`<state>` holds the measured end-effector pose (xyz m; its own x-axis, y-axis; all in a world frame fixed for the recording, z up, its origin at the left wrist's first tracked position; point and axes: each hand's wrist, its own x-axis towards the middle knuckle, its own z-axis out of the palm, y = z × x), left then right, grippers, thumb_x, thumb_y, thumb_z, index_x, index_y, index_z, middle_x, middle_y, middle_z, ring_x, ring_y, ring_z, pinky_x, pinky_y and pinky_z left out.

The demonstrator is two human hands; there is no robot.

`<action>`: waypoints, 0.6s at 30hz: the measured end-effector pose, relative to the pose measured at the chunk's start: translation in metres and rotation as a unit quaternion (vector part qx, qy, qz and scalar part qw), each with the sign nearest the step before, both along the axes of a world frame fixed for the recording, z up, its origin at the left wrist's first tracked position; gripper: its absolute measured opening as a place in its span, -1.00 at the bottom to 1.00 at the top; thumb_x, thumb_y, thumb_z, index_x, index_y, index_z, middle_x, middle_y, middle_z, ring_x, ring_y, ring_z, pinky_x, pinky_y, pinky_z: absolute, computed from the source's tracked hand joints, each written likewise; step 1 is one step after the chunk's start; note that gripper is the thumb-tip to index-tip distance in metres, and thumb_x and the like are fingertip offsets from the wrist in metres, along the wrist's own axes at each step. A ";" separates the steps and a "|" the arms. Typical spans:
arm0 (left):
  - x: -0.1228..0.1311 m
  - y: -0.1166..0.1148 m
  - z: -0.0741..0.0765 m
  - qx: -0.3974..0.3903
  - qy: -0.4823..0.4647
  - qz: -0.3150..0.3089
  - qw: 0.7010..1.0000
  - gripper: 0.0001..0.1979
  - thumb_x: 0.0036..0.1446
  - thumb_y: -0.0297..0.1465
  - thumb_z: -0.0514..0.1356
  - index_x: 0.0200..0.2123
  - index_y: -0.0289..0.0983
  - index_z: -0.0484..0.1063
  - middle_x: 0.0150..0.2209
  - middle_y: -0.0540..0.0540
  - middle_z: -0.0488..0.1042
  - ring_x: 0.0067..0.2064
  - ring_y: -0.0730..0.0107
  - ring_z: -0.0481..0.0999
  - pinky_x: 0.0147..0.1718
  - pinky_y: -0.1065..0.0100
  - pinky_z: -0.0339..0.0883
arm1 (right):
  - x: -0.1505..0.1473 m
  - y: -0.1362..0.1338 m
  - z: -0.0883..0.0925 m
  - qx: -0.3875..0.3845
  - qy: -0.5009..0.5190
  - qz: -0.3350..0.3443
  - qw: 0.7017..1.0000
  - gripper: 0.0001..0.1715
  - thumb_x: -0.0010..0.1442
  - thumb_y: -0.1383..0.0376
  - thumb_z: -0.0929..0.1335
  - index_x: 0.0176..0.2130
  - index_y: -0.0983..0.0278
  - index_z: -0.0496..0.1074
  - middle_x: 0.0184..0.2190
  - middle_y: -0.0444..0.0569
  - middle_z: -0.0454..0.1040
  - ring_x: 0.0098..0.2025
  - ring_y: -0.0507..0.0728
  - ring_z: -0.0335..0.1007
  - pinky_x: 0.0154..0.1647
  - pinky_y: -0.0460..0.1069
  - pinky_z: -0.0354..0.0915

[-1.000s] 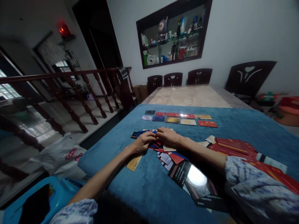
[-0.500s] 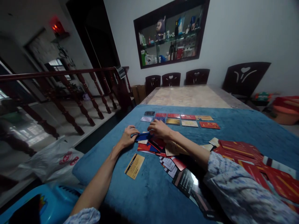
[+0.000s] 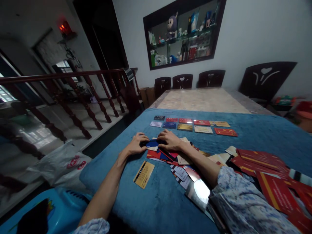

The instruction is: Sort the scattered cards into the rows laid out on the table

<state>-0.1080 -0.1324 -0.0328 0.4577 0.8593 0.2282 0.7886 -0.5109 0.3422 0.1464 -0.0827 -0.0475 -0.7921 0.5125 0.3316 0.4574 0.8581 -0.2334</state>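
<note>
Both ends of a dark blue card (image 3: 152,143) are gripped, the left end by my left hand (image 3: 137,143) and the right end by my right hand (image 3: 170,140). Whether it is one card or a small stack I cannot tell. Under and beside my hands lies a loose pile of mixed cards (image 3: 156,155), red, blue and cream, partly covered by my right hand and forearm. Nearer me a gold card (image 3: 143,174) lies by itself on the blue cloth (image 3: 158,201). Beyond my hands, cards such as a red card (image 3: 225,132) and a white card (image 3: 203,129) lie in two rows.
Red card folders (image 3: 260,159) are heaped at the right. Near my right sleeve lie striped cards (image 3: 180,175) and a shiny dark card (image 3: 198,191). A blue plastic seat (image 3: 63,208) and a white bag (image 3: 65,165) stand left of the table. Dark chairs (image 3: 268,78) stand behind it.
My right hand has come down from above onto the blue card's right end. The view has shifted slightly, so the things sit a little further right.
</note>
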 end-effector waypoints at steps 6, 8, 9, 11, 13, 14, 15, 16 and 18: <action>0.000 0.001 -0.001 -0.004 -0.018 -0.020 1.000 -0.63 -0.03 -0.42 0.33 -0.09 -0.17 0.58 -0.03 -0.11 0.56 0.15 0.03 0.28 0.20 -0.01 0.16 | 0.000 0.003 -0.006 0.003 0.032 0.018 0.999 -0.59 0.11 0.09 0.47 -0.08 0.23 0.57 -0.13 0.06 0.50 -0.09 0.23 0.26 -0.05 0.12 0.21; -0.001 0.001 -0.001 -0.007 -0.022 -0.026 0.999 -0.63 -0.04 -0.42 0.35 -0.08 -0.18 0.58 -0.03 -0.11 0.56 0.14 0.05 0.29 0.19 0.00 0.17 | 0.000 0.004 -0.007 0.004 0.044 0.023 0.999 -0.61 0.11 0.10 0.48 -0.10 0.24 0.57 -0.16 0.06 0.50 -0.11 0.22 0.27 -0.06 0.11 0.21; -0.001 0.001 -0.001 -0.009 -0.024 -0.031 0.999 -0.63 -0.04 -0.41 0.35 -0.08 -0.18 0.58 -0.03 -0.12 0.56 0.14 0.05 0.29 0.19 0.01 0.18 | 0.000 0.004 -0.008 0.005 0.049 0.026 0.998 -0.62 0.11 0.11 0.48 -0.10 0.24 0.57 -0.18 0.05 0.50 -0.12 0.21 0.27 -0.07 0.10 0.21; 0.000 0.001 -0.001 -0.011 -0.027 -0.037 0.999 -0.64 -0.04 -0.41 0.36 -0.10 -0.18 0.59 -0.04 -0.12 0.56 0.12 0.07 0.31 0.17 0.03 0.20 | 0.000 0.003 -0.008 0.006 0.053 0.029 0.998 -0.63 0.11 0.12 0.48 -0.12 0.25 0.57 -0.19 0.05 0.50 -0.13 0.21 0.27 -0.08 0.09 0.21; 0.000 0.000 0.001 -0.011 -0.030 -0.040 0.999 -0.65 -0.04 -0.42 0.36 -0.11 -0.18 0.59 -0.06 -0.13 0.56 0.11 0.08 0.32 0.15 0.04 0.22 | 0.001 0.002 -0.007 0.005 0.055 0.029 0.998 -0.63 0.10 0.13 0.48 -0.12 0.26 0.57 -0.18 0.06 0.50 -0.12 0.22 0.27 -0.08 0.09 0.21; 0.000 -0.001 0.002 -0.012 -0.032 -0.041 0.999 -0.66 -0.04 -0.43 0.36 -0.12 -0.19 0.60 -0.07 -0.13 0.57 0.10 0.09 0.33 0.15 0.05 0.23 | 0.001 0.001 -0.007 0.005 0.055 0.029 0.998 -0.62 0.10 0.13 0.48 -0.11 0.26 0.57 -0.18 0.06 0.50 -0.11 0.22 0.27 -0.08 0.09 0.21; 0.000 -0.001 0.003 -0.013 -0.035 -0.042 0.998 -0.68 -0.04 -0.43 0.36 -0.13 -0.19 0.60 -0.08 -0.13 0.57 0.09 0.09 0.34 0.14 0.06 0.24 | 0.001 0.000 -0.006 0.004 0.055 0.028 0.998 -0.62 0.10 0.12 0.48 -0.11 0.27 0.57 -0.17 0.07 0.50 -0.11 0.22 0.27 -0.08 0.09 0.21; 0.000 -0.001 0.003 -0.014 -0.040 -0.044 0.998 -0.69 -0.04 -0.43 0.36 -0.15 -0.20 0.61 -0.09 -0.13 0.58 0.08 0.10 0.35 0.13 0.07 0.25 | 0.001 0.000 -0.005 0.004 0.053 0.028 0.998 -0.61 0.11 0.11 0.48 -0.11 0.27 0.57 -0.16 0.07 0.50 -0.10 0.22 0.27 -0.08 0.09 0.21; -0.001 -0.001 0.004 -0.017 -0.054 -0.048 0.997 -0.73 -0.04 -0.40 0.37 -0.19 -0.21 0.62 -0.12 -0.14 0.59 0.07 0.11 0.37 0.12 0.09 0.27 | 0.002 -0.002 -0.004 0.005 0.048 0.026 0.998 -0.61 0.12 0.10 0.47 -0.10 0.26 0.57 -0.17 0.07 0.50 -0.10 0.22 0.28 -0.07 0.10 0.21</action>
<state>-0.1093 -0.1330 -0.0287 0.5131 0.8208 0.2510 0.6945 -0.5688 0.4406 0.1482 -0.0846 -0.0511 -0.7815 0.4675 0.4131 0.3879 0.8827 -0.2651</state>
